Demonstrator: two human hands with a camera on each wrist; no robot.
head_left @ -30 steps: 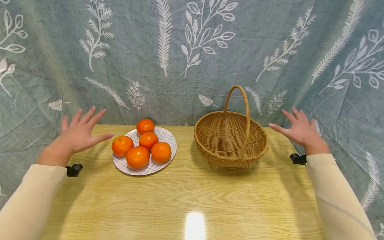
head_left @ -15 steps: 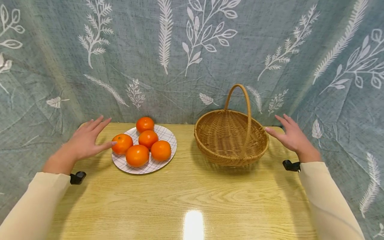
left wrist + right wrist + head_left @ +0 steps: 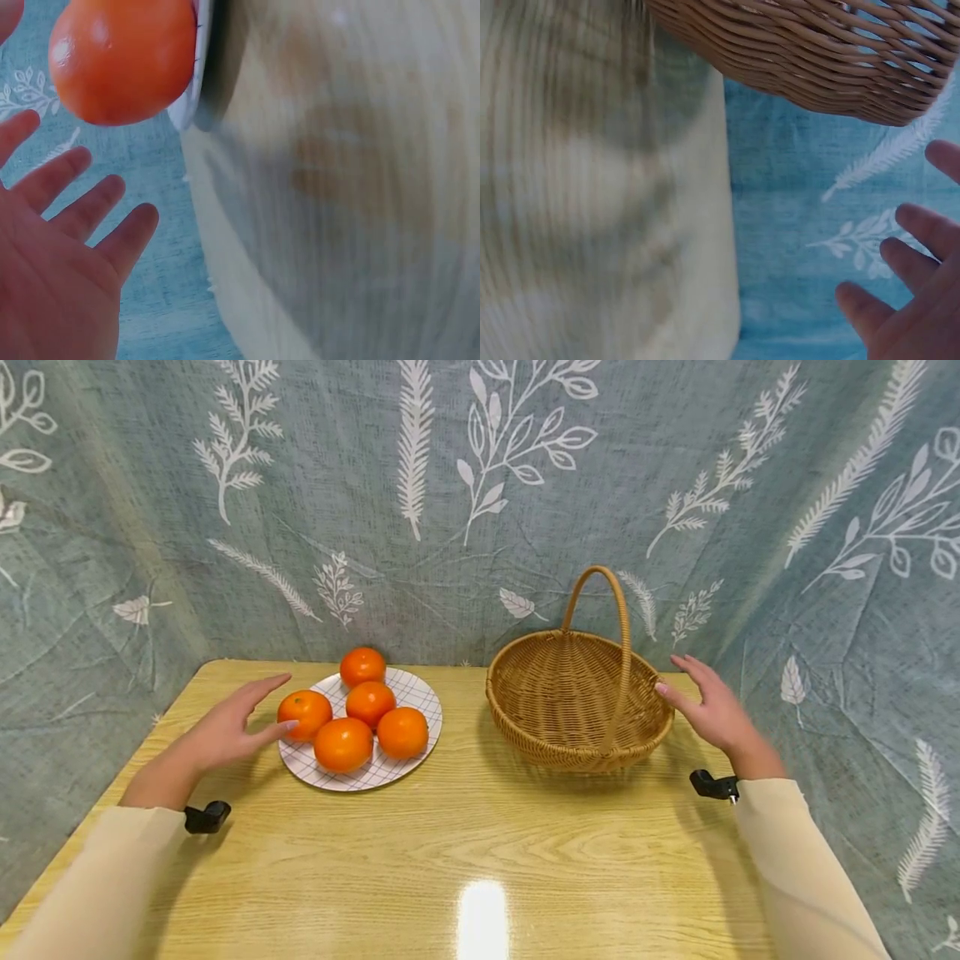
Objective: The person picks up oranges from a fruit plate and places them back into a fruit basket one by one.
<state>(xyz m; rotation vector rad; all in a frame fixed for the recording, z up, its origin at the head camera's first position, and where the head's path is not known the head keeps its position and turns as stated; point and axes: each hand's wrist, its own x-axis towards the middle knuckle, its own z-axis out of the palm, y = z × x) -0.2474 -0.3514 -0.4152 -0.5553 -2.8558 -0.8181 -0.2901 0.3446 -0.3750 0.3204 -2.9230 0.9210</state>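
Oranges (image 3: 342, 746), five of them, sit grouped on a round white plate (image 3: 414, 689) printed with thin grid lines; the plate lies on the left part of a wood-grain table (image 3: 375, 852); one fruit rests at the far rim, another in the middle of the group, and the leftmost orange (image 3: 306, 710) shows a small stem spot. Just beside that one is the left hand (image 3: 225, 731), its grip released and fingers extended; in the head view its thumb tip overlaps the fruit, while the left wrist view shows the fingers apart from it. To the right, well apart from the plate, stands a wicker basket (image 3: 562, 752), upright, with an arched handle (image 3: 625, 635); the right hand (image 3: 712, 710) is at its right rim, likewise released, fingers spread; whether the thumb touches the rim cannot be told. Each wrist carries a small black camera (image 3: 207, 817) near a cream sleeve (image 3: 806, 872); behind the table hangs a grey-blue cloth (image 3: 337, 460) with white leaf prints.
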